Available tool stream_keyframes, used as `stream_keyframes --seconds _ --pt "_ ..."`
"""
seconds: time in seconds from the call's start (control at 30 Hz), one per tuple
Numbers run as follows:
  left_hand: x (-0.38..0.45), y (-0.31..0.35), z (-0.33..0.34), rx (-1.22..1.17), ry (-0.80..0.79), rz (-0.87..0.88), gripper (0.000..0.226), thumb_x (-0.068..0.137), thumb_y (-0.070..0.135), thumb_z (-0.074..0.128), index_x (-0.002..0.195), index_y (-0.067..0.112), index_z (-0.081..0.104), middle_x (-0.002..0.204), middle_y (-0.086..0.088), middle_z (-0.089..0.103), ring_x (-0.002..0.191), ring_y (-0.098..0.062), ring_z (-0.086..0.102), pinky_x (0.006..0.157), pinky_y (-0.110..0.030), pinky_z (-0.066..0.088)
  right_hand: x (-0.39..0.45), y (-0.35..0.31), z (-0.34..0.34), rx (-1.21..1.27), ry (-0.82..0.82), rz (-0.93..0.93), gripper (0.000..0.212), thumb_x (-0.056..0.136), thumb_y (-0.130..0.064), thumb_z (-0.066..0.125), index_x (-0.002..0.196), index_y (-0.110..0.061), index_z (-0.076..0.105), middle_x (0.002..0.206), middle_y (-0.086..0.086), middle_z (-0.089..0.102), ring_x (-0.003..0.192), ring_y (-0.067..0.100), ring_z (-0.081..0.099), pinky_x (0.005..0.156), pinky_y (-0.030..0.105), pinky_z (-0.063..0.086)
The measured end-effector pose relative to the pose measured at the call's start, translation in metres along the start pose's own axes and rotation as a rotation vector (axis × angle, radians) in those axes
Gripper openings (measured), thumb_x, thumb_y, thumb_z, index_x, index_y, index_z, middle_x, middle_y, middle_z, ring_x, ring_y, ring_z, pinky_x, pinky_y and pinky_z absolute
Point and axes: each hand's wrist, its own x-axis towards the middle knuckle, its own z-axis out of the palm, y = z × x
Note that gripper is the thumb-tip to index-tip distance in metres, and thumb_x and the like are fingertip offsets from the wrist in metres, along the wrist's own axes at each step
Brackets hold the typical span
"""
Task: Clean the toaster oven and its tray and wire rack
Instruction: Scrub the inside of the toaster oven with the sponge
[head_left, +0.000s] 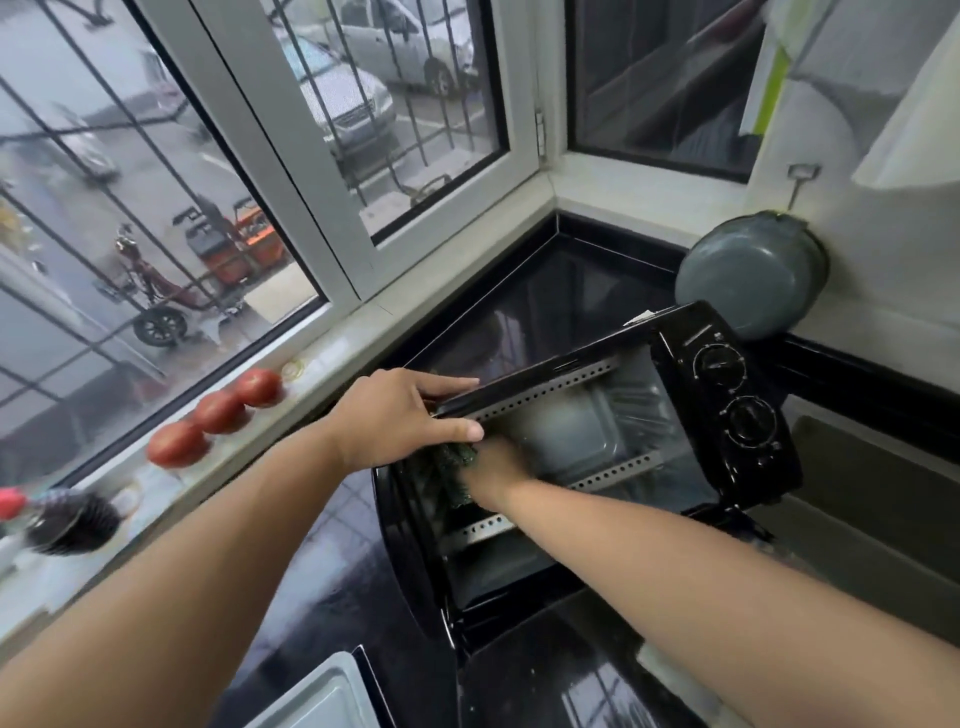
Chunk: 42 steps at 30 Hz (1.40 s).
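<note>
Toaster oven (597, 441) sitting tilted on black bench (545, 291), door open. Left hand (400, 421) bracing top edge, fingers straight. Right hand (493, 467) inside cavity, grip closing on green scrub pad (452, 462). Advice: keeping brace firm, scrubbing walls in short strokes, avoiding perforated rails.

Barred corner windows (218, 171), pale sill (332, 358), glossy black counter (545, 296); white wall (872, 249)

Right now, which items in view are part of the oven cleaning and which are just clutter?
In the job:
- black toaster oven, door open, tilted
- green scouring pad held inside it by the right hand
- left hand steadying the oven's top edge
- metal tray on the counter

Lying about:
- three tomatoes on the windowsill
- dark brush
- grey pot on the wall
</note>
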Motion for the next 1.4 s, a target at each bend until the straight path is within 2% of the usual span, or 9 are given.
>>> stream_keyframes --seconds 0.2,0.3,0.47,0.7,0.83,0.93,1.07,1.2,1.4 --pt "-0.001 -0.006 0.01 -0.154 0.06 -0.038 0.069 0.054 0.099 0.057 0.117 0.071 0.063 0.082 0.043 0.065 0.085 0.012 0.062 0.085 -0.018 0.044 0.004 -0.001 0.005 0.042 -0.002 0.015 0.028 0.089 -0.022 0.062 0.115 -0.015 0.066 0.113 0.006 0.069 0.106 0.03 0.066 0.091 0.037 0.055" --pt "0.002 -0.004 0.005 -0.158 -0.051 -0.026 0.062 0.058 0.08 0.071 0.118 0.067 0.063 0.11 0.031 0.071 0.106 0.001 0.067 0.101 -0.027 0.048 -0.02 -0.004 -0.006 0.067 -0.044 0.001 0.017 0.09 -0.025 0.068 0.104 -0.017 0.066 0.103 0.004 0.066 0.098 0.027 0.064 0.092 0.034 0.052" --pt "0.003 0.007 -0.01 -0.053 -0.169 0.008 0.07 0.068 0.029 0.068 0.131 0.059 0.062 0.072 0.02 0.07 0.062 0.003 0.06 0.07 -0.023 0.048 -0.078 0.003 -0.041 -0.283 0.058 -0.087 0.027 0.09 -0.018 0.066 0.116 -0.024 0.067 0.108 0.006 0.068 0.102 0.032 0.066 0.077 0.03 0.046" --pt "0.004 0.01 -0.014 -0.121 -0.209 0.083 0.071 0.078 0.004 0.067 0.135 0.046 0.066 0.053 0.019 0.06 0.045 0.003 0.05 0.052 -0.009 0.039 -0.136 0.016 -0.073 -0.397 0.092 -0.153 0.015 0.091 -0.002 0.055 0.099 -0.014 0.056 0.097 0.007 0.059 0.092 0.032 0.057 0.072 0.038 0.048" --pt "0.004 0.015 -0.009 -0.168 -0.304 0.089 0.074 0.065 0.015 0.061 0.125 0.059 0.068 0.069 0.009 0.074 0.059 -0.007 0.065 0.063 -0.018 0.053 -0.149 0.01 -0.085 -0.471 0.045 -0.138 0.019 0.091 -0.004 0.057 0.106 -0.016 0.055 0.104 0.011 0.061 0.09 0.035 0.058 0.068 0.036 0.042" --pt "0.002 0.014 0.0 -0.194 -0.321 0.091 0.076 0.06 0.019 0.057 0.119 0.065 0.067 0.089 0.007 0.08 0.085 -0.015 0.075 0.083 -0.03 0.06 -0.153 0.001 -0.096 -0.526 -0.014 -0.105 0.02 0.089 -0.003 0.055 0.088 -0.02 0.045 0.103 0.013 0.06 0.081 0.033 0.053 0.067 0.035 0.041" --pt "0.006 0.011 0.001 -0.221 -0.32 0.078 0.071 0.066 0.02 0.061 0.12 0.065 0.067 0.095 0.011 0.08 0.087 -0.01 0.075 0.09 -0.033 0.059 -0.155 -0.001 -0.095 -0.575 -0.06 -0.056 0.019 0.09 -0.004 0.056 0.093 -0.019 0.044 0.109 0.014 0.061 0.084 0.034 0.054 0.068 0.036 0.041" --pt "-0.006 0.007 0.012 -0.156 -0.05 0.128 0.03 0.077 0.06 0.084 0.101 0.048 0.071 0.099 0.019 0.073 0.093 0.001 0.067 0.096 -0.034 0.055 -0.147 -0.005 -0.091 -0.56 -0.118 0.003 0.025 0.094 -0.008 0.054 0.119 -0.012 0.057 0.12 0.014 0.062 0.103 0.037 0.062 0.074 0.033 0.045" --pt "-0.045 -0.001 0.027 0.199 0.423 0.083 0.049 0.088 0.075 0.055 0.084 0.027 0.066 0.078 0.009 0.069 0.075 -0.019 0.066 0.066 -0.035 0.052 -0.153 -0.012 -0.089 -0.671 -0.274 -0.078 0.04 0.094 0.0 0.051 0.133 -0.006 0.055 0.126 0.016 0.062 0.116 0.036 0.059 0.076 0.032 0.047"
